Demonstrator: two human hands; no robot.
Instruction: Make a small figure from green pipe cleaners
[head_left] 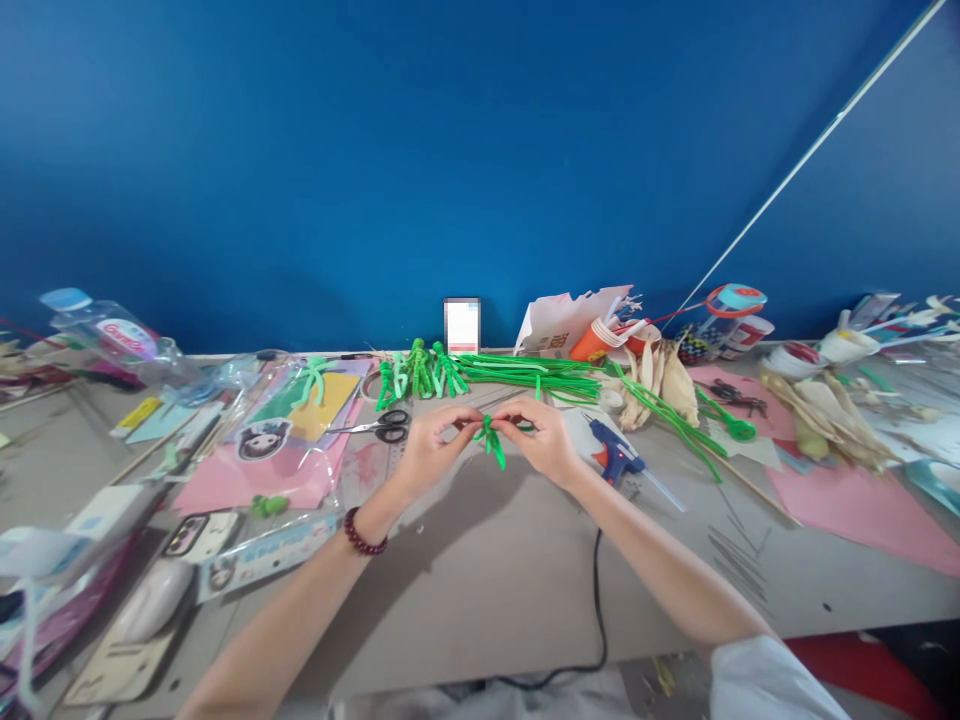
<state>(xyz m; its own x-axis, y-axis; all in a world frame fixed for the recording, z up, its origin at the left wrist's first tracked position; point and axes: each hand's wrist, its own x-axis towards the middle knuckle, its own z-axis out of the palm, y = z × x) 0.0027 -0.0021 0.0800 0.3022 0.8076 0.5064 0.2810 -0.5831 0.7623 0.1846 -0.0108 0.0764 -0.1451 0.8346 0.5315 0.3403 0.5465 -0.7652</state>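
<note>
My left hand and my right hand meet above the middle of the table, fingertips pinched on a green pipe cleaner. It is bent into a small knotted shape, with looped ends hanging below my fingers. Behind my hands lies a bundle of straight green pipe cleaners. To its left sit several twisted green pipe-cleaner figures. Black-handled scissors rest left of my left hand. A blue glue gun lies right of my right hand, touching neither hand.
A black cable runs down the table's front. Left are pink paper, a computer mouse and a plastic bottle. Orange paper cups, dried husks and keys lie right. A blue wall closes the back.
</note>
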